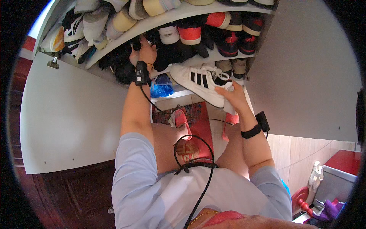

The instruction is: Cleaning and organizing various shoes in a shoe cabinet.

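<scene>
My right hand (pixel 234 96) grips a white sneaker (pixel 197 78) with three black stripes by its heel, thumb on the near side. The sneaker is held in front of the lower shelves, its toe pointing left, its white laces tied in a bow. My left hand (pixel 145 53) reaches onto the middle shelf (pixel 220 58) of a shoe cabinet, among dark shoes (pixel 168 54). Its fingertips are lost in the dark there, so whether they hold anything is unclear. Just right of that hand stand a white shoe (pixel 169 34) and a red shoe (pixel 189 34), heels outward.
White cabinet doors stand open at left (pixel 71 114) and right (pixel 303 71). Several shoes crowd the upper shelf (pixel 160 17). A blue plastic bag (pixel 161 89) lies low in the cabinet. A red mat (pixel 200 128) is underfoot, and a black cable (pixel 213 160) loops before my body.
</scene>
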Demonstrator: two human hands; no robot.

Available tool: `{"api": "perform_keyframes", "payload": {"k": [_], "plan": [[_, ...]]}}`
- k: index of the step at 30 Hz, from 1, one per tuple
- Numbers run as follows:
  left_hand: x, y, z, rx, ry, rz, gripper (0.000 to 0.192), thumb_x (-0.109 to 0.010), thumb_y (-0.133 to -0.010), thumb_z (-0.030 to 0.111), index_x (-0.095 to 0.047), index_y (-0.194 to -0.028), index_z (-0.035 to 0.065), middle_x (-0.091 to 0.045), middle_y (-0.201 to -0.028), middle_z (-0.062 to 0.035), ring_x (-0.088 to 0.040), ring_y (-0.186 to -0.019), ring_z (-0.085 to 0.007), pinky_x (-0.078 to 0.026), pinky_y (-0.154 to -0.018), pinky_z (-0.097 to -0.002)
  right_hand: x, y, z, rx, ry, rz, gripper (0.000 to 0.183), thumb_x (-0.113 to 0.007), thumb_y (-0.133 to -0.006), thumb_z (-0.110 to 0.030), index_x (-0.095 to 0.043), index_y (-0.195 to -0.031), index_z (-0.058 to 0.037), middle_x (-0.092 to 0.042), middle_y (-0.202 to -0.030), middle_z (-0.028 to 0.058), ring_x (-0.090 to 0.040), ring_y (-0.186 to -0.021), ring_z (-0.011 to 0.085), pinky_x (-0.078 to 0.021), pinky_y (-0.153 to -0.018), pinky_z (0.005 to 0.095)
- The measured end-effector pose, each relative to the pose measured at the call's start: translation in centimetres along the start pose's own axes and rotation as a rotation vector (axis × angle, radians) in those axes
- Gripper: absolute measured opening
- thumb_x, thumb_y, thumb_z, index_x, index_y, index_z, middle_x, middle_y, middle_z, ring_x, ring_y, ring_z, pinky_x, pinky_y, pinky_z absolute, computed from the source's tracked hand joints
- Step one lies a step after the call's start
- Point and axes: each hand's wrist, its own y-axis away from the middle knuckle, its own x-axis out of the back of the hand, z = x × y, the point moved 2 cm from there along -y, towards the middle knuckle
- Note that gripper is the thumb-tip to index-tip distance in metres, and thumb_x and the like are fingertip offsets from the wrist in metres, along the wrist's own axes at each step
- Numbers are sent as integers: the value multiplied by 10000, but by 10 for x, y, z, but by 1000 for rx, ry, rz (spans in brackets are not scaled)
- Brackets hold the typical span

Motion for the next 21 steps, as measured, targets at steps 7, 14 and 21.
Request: {"api": "perform_keyframes", "payload": {"k": [7, 14, 21], "plan": [[50, 102, -4, -21, 462, 192, 630, -565, -798, 105, -251, -1336, 13, -440, -1224, -246, -469, -1105, -343, -376, -927, -378, -12, 15, 20, -121, -439, -15, 529, -773, -652, -276, -565, -1044, 14, -619, -955, 111, -587, -834, 165, -463, -728, 277], [42, 158, 4, 327, 713, -67, 603, -634, -774, 163, -356, -1293, 34, -333, -1329, -205, -410, -1163, -345, -355, -939, -373, -9, 14, 14, -185, -343, -22, 559, -771, -658, -258, -537, -1082, 20, -607, -990, 115, -585, -843, 162, -458, -747, 268], [16, 129, -3, 202, 463, 165, 664, -644, -775, 236, -317, -1322, 48, -237, -1389, -228, -230, -1293, -364, -280, -1001, -401, -16, 24, 6, -28, -374, -23, 473, -726, -714, -186, -533, -1098, 10, -603, -1002, 95, -572, -871, 154, -445, -784, 270]]}}
